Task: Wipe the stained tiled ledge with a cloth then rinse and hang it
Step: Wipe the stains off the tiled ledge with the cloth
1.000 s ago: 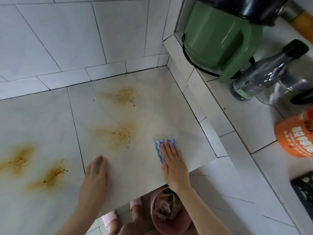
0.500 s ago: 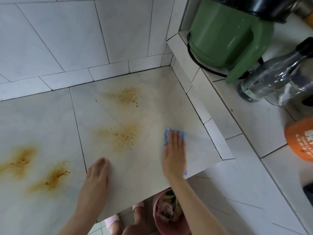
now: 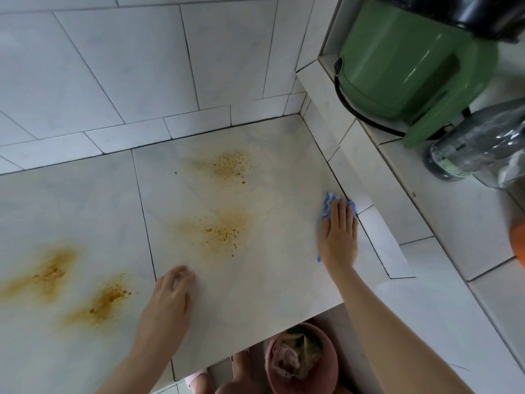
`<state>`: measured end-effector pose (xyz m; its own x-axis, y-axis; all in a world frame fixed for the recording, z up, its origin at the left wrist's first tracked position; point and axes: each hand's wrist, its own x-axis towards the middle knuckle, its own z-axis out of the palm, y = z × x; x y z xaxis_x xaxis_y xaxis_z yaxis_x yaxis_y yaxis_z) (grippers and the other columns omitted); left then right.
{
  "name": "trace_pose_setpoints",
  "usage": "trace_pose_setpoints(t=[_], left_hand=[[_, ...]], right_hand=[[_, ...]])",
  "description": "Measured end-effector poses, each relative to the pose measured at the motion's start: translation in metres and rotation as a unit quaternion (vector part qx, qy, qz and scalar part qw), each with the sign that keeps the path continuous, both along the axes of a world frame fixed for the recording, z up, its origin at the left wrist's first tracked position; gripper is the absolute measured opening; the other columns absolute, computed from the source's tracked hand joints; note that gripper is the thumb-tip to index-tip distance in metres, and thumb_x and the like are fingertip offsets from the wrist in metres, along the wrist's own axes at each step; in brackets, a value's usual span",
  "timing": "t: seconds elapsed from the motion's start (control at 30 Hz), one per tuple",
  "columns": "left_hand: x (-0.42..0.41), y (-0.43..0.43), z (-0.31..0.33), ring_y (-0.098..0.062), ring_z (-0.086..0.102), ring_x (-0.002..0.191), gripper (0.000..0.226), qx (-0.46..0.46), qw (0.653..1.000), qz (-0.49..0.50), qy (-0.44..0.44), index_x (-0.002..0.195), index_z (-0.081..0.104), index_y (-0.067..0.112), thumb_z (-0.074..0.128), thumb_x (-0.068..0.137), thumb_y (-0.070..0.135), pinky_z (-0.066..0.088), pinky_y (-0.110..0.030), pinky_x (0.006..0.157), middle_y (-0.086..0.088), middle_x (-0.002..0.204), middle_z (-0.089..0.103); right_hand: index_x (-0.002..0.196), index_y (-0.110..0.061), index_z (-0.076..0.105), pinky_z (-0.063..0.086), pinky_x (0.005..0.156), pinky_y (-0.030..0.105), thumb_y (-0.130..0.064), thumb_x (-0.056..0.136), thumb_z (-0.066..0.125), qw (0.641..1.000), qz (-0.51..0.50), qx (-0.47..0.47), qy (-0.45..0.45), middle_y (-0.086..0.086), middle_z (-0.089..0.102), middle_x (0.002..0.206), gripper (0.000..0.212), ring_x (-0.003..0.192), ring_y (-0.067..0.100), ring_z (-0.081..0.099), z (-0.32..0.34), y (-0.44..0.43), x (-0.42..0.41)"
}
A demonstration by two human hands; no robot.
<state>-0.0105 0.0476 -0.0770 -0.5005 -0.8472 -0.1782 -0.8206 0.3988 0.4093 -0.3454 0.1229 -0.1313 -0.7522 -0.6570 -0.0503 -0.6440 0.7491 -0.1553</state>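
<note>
At the ledge's (image 3: 270, 280) right edge, our right hand (image 3: 338, 237) presses the cloth (image 3: 329, 203) flat, left hand (image 3: 167, 302) resting open, four stains (image 3: 221, 231) unwiped.

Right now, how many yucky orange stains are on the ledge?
4: one near the back wall, one mid-tile, one at the far left, one beside the left hand. The cloth may hide more.

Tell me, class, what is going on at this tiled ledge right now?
A person is wiping the ledge. The right hand presses a blue cloth flat at the ledge's right edge, beside the raised step. The left hand rests on the tile. Four orange stains remain unwiped to the left.
</note>
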Motion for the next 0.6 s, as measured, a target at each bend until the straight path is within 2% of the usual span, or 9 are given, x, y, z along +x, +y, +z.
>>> trace_pose_setpoints(t=[0.07,0.13,0.2,0.3,0.37,0.47,0.5,0.6], left_hand=[[0.003,0.001,-0.001,-0.023,0.047,0.113,0.035,0.002,1.000,-0.008,0.001,0.111,0.061,0.013,0.059,0.079,0.000,0.052,-0.031,0.055,-0.004,0.125,0.052],[0.004,0.000,-0.001,-0.021,0.046,0.113,0.036,0.006,1.000,-0.007,0.002,0.113,0.061,0.015,0.058,0.079,0.001,0.052,-0.031,0.055,-0.002,0.126,0.051],[0.004,-0.001,-0.001,-0.022,0.049,0.113,0.037,0.011,1.000,-0.008,0.001,0.113,0.061,0.015,0.059,0.079,0.001,0.052,-0.030,0.055,-0.002,0.125,0.053],[0.005,-0.002,0.000,-0.021,0.051,0.110,0.039,0.013,1.000,-0.010,0.002,0.110,0.063,0.016,0.062,0.075,-0.001,0.052,-0.028,0.052,-0.002,0.123,0.054],[0.005,-0.003,-0.001,-0.017,0.049,0.107,0.041,0.015,1.000,-0.016,0.008,0.106,0.064,0.017,0.066,0.071,-0.003,0.051,-0.026,0.048,-0.002,0.120,0.056],[0.005,-0.003,-0.001,-0.018,0.051,0.104,0.041,0.014,1.000,-0.021,0.009,0.104,0.064,0.017,0.067,0.068,-0.004,0.051,-0.026,0.046,-0.002,0.118,0.056],[0.004,-0.003,0.000,-0.019,0.051,0.104,0.041,0.012,1.000,-0.016,0.009,0.104,0.064,0.017,0.067,0.069,-0.005,0.051,-0.026,0.046,-0.002,0.117,0.056],[-0.001,0.001,0.002,-0.023,0.054,0.103,0.040,0.010,1.000,-0.001,0.001,0.102,0.064,0.014,0.067,0.068,-0.006,0.052,-0.029,0.044,-0.003,0.115,0.058]], right_hand=[[0.149,-0.008,0.017,-0.001,0.117,0.032,-0.034,0.089,-0.001,1.000,-0.024,-0.015,-0.009,0.009,0.018,0.156,0.068,0.145,0.024,0.011,0.003,-0.018,0.014],[0.146,-0.005,0.027,0.002,0.116,0.032,-0.029,0.093,0.009,1.000,0.023,-0.018,-0.011,0.013,0.027,0.153,0.061,0.142,0.027,0.022,0.003,-0.035,0.034],[0.145,-0.007,0.029,0.001,0.115,0.030,-0.026,0.095,0.018,0.997,0.070,-0.028,-0.010,0.013,0.030,0.152,0.055,0.141,0.025,0.026,0.001,-0.045,0.052],[0.148,-0.013,0.023,0.001,0.116,0.030,-0.030,0.097,0.021,0.990,0.142,-0.015,-0.015,0.005,0.023,0.155,0.054,0.144,0.018,0.016,0.001,-0.037,0.060],[0.148,-0.016,0.025,0.006,0.116,0.031,-0.034,0.096,0.021,0.983,0.181,-0.017,-0.010,0.001,0.022,0.155,0.055,0.144,0.017,0.014,0.001,-0.023,0.039],[0.146,-0.011,0.030,0.014,0.117,0.036,-0.036,0.094,0.016,0.994,0.104,-0.028,0.008,0.008,0.029,0.153,0.060,0.143,0.023,0.020,0.002,-0.015,-0.006],[0.146,-0.008,0.029,0.013,0.118,0.036,-0.037,0.093,0.013,0.997,0.076,-0.027,0.018,0.010,0.028,0.153,0.062,0.143,0.023,0.020,0.001,-0.017,-0.016],[0.148,-0.007,0.019,-0.004,0.118,0.027,-0.037,0.091,0.004,1.000,0.008,-0.024,0.017,0.009,0.020,0.156,0.066,0.145,0.021,0.013,-0.002,-0.031,-0.017]])
